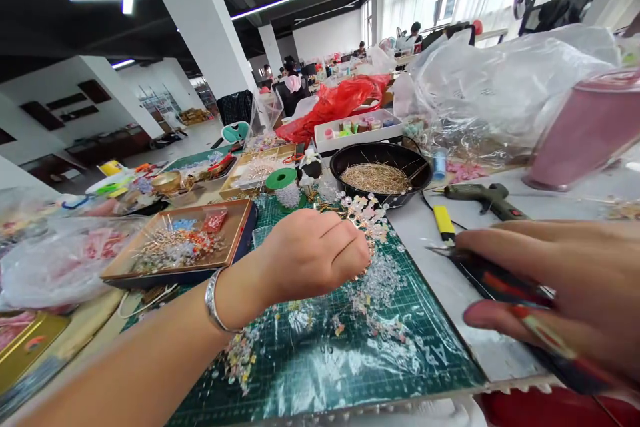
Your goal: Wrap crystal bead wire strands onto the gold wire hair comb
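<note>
- Two bare hands over the bench (413,221), both working around the right-hand half of the green mat (425,323).
- Left hand (320,250): clenched, knuckles up, forearm coming in from lower left. Bead spray (370,213) sticks out past its far-right edge, pale beaded head pointing away from the wearer and a bit right. Stem mostly behind the fist, so can't read its full axis.
- Right hand (585,287): on the pliers (480,273), thumb nearside, fingers farside. Blurred; can't tell if the grip is firm.
- Pliers: just off the mat's right edge. Long axis diagonal, tip aimed left and slightly away, handles running back lower right under the palm. Can't call jaws apart or together.
- Glue gun (487,199): beyond the pliers, nozzle left, handle toward the right hand.
- Clear beads (377,283): loose pile on the mat, right of the fist.
- Black pan (400,200): beyond the spray, gold wires (375,178) inside.
</note>
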